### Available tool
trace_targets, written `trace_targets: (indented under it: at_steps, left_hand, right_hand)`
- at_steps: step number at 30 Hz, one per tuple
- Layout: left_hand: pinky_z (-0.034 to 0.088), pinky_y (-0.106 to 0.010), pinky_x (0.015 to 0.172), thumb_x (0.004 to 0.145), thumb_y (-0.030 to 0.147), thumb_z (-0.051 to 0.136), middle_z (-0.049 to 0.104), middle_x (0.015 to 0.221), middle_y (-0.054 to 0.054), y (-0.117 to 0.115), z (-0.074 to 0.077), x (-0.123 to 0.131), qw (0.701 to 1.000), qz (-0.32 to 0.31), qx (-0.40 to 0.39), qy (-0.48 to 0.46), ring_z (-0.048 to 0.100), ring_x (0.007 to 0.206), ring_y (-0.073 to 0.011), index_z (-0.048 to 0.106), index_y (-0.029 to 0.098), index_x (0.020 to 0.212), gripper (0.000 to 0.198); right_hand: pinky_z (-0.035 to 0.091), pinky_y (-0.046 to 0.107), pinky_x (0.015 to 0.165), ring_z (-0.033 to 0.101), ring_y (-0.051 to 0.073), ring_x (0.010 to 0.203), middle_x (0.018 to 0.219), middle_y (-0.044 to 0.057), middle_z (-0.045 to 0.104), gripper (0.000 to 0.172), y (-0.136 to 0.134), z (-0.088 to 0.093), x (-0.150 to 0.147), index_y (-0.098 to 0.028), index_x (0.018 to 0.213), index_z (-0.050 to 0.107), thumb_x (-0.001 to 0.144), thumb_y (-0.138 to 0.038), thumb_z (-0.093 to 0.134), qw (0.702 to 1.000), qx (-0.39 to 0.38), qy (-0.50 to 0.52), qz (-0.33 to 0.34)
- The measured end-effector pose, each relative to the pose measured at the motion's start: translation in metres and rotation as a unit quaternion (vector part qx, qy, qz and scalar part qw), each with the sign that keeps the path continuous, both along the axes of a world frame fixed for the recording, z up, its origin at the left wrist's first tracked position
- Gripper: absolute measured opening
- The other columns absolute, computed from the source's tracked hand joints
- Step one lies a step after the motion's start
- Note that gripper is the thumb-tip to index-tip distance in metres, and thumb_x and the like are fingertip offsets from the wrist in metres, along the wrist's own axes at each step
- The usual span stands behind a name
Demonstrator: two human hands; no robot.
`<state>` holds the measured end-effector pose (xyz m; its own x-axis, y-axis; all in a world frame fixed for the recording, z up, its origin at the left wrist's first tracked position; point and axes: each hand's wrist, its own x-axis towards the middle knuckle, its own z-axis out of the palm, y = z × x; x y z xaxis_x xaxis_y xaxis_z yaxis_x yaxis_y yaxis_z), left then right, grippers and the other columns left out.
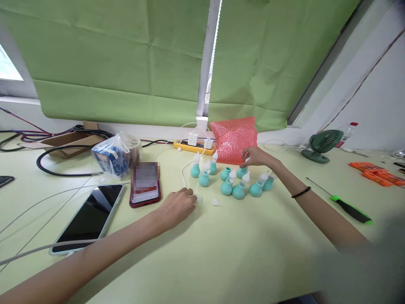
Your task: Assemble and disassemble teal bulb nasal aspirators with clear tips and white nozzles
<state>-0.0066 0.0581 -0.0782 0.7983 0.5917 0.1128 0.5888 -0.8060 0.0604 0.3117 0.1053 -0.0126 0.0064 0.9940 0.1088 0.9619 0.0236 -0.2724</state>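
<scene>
Several teal squeeze bulbs with clear pointed nozzles, which look like nasal aspirators [238, 191], stand upright on the table. My right hand [257, 157] is over the back of the group, its fingers pinched on a small whitish tip [247, 159] just above a teal bulb [241, 172]. Beside that one, a bulb [225, 174] has an open top and no nozzle. My left hand [179, 207] rests low on the table, fingers closed at a small translucent plastic piece [198, 198]. Another translucent piece [216, 202] lies loose to its right.
Two phones [91, 215] [145, 192] lie on the left, near cables and a plastic-wrapped pack [112, 156]. A yellow power strip [193, 147] and a pink bubble-wrap bag [236, 140] are at the back. A green fan [325, 141] and a screwdriver [351, 210] are on the right.
</scene>
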Motion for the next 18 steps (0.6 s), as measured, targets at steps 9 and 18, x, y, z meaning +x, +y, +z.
trace_targets:
  at_steps: [9,18]
  left_hand:
    - [0.043,-0.024,0.060,0.074,0.020,0.045,0.063,0.072,-0.006,0.011,0.009,-0.006,0.987,0.050,-0.095,-0.123,0.058,0.068,-0.0168,0.060,0.015,0.076,0.016]
    - [0.045,-0.020,0.058,0.066,0.019,0.051,0.064,0.066,-0.004,0.017,0.011,-0.006,0.958,0.056,-0.183,-0.216,0.059,0.061,-0.0134,0.062,0.012,0.067,0.013]
  right_hand:
    - [0.041,0.039,0.075,0.050,0.023,0.091,0.095,0.010,0.055,0.016,-0.068,0.013,-0.080,-0.019,0.088,0.051,0.073,-0.023,0.051,0.854,0.506,-0.050,0.114]
    - [0.045,0.030,0.058,0.050,0.022,0.086,0.093,0.011,0.055,0.030,-0.085,-0.050,-0.146,-0.014,0.105,0.045,0.080,-0.029,0.042,0.928,0.150,-0.146,0.308]
